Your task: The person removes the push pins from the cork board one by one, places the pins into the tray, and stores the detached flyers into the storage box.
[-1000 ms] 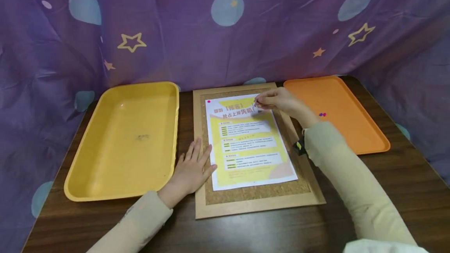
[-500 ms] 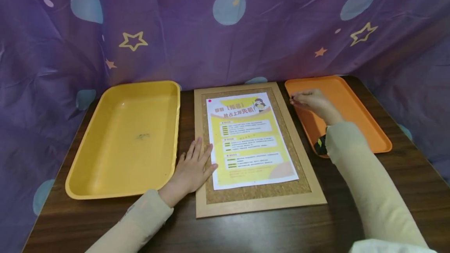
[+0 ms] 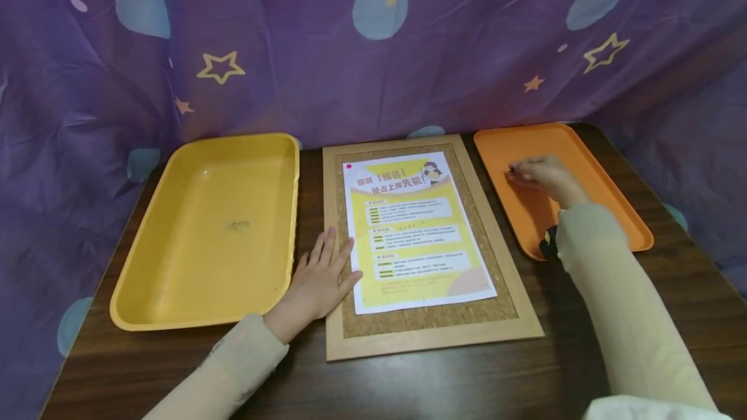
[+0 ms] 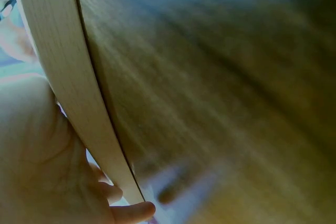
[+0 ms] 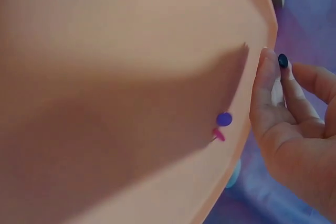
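Note:
My left hand (image 3: 315, 284) lies with fingers spread over the left edge of the framed corkboard (image 3: 432, 341), fingertips touching the printed sheet (image 3: 420, 232). A pink-red thumbtack (image 3: 349, 166) sits at the sheet's upper left corner. Above the orange tray (image 3: 613, 212), my right hand (image 3: 548, 177) pinches a dark thumbtack (image 5: 282, 60) at its fingertips. Beneath that hand, in the right wrist view, a purple thumbtack (image 5: 224, 119) and a pink thumbtack (image 5: 219, 135) lie on the tray. The left wrist view shows my left palm (image 4: 42, 156) against the wooden frame (image 4: 68, 61).
A deep yellow tray (image 3: 204, 245) stands left of the board on the dark wood table (image 3: 432, 387). A purple patterned curtain (image 3: 303, 50) hangs behind everything. The orange tray is right of the board, with a narrow strip of table between them.
My right hand has moved right, from the sheet's upper right corner to over the orange tray, the dark thumbtack still at its fingertips. The left hand stays on the board.

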The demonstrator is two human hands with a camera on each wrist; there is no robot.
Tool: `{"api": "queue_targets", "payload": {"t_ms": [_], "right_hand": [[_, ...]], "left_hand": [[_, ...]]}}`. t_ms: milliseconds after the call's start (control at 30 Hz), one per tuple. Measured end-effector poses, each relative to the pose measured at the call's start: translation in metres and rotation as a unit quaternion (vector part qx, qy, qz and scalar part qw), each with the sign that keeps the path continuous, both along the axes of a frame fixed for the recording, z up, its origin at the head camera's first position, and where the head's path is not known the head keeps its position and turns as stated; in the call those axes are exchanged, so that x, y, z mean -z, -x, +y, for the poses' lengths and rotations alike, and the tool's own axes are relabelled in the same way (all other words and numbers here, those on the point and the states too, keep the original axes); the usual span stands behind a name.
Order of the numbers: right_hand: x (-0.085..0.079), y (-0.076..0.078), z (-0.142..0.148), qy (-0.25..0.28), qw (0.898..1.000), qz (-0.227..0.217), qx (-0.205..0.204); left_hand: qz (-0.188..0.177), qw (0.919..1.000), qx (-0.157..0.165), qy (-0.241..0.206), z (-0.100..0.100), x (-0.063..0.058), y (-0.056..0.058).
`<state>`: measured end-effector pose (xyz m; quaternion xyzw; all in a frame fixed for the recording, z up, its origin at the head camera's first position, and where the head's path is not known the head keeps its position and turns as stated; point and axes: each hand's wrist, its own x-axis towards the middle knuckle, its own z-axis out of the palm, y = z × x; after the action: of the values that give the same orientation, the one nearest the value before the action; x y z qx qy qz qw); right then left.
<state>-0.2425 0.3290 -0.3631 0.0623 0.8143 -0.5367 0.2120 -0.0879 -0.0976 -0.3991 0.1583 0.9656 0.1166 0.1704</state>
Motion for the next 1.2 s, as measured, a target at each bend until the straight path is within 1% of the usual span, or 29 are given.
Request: {"api": "queue_targets", "payload": {"t_ms": [167,333,567,733,867,1100,1200], "right_hand": [[0.0015,-0.0002,0.0054,0.002,1.000,-0.001,-0.005],[0.0017,0.0004,0.0081,0.026,1.000,-0.007,0.003],[0.0031,0.0011,0.0073,0.004,1.000,-0.009,-0.003],[0.0042,0.0023,0.0068,0.008,1.000,-0.017,0.003],[0.0044,0.0021,0.0068,-0.005,1.000,-0.015,-0.006],[0.0050,0.0031,0.0061,-0.052,0.998,-0.019,-0.021],[0.0050,0.0044,0.0053,-0.059,0.998,-0.023,-0.022]], "left_hand": [[0.002,1.0000,-0.002,-0.002,-0.0003,0.0007,0.0003],[0.001,1.0000,-0.004,-0.003,-0.0006,0.0017,0.0003],[-0.003,1.0000,-0.005,-0.004,-0.0002,0.0017,0.0004],[-0.004,1.0000,-0.006,-0.005,0.0003,0.0015,0.0007],[-0.004,0.9999,-0.007,-0.006,0.0006,0.0016,0.0008],[-0.005,1.0000,-0.003,-0.006,-0.0001,0.0013,0.0004],[-0.003,1.0000,-0.001,-0.007,-0.0006,0.0013,0.0001]]}}
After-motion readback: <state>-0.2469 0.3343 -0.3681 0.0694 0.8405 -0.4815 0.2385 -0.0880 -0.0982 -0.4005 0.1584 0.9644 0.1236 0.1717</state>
